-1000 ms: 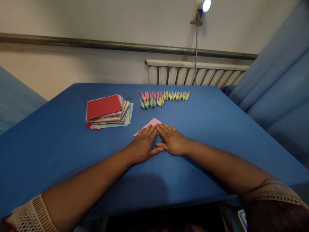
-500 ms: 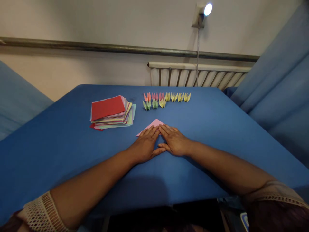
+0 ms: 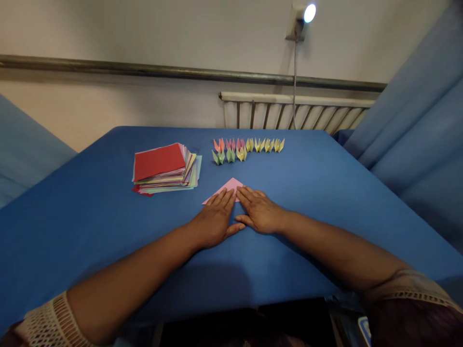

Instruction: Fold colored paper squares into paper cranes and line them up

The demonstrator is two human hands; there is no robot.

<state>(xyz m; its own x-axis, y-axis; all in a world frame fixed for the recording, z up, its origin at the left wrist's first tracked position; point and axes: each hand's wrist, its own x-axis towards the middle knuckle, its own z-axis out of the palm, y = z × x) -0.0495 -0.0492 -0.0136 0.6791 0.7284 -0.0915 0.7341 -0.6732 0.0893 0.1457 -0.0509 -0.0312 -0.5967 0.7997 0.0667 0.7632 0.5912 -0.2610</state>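
A pink paper folded into a triangle [image 3: 231, 185] lies flat on the blue table [image 3: 90, 217], its tip pointing away from me. My left hand [image 3: 215, 219] rests flat on its left half with fingers stretched out. My right hand [image 3: 257, 211] lies flat on its right half, fingers also extended. The two hands sit side by side, thumbs nearly touching, and cover most of the paper. Neither hand grips anything.
A stack of coloured paper sheets [image 3: 164, 168] with a red one on top lies to the back left. Two rows of small folded paper figures [image 3: 246, 148] stand behind the hands. A radiator [image 3: 292, 113] and a lamp [image 3: 302, 17] are by the wall.
Both hands stay flat on the pink paper, almost unmoved. Only the camera view has shifted slightly.
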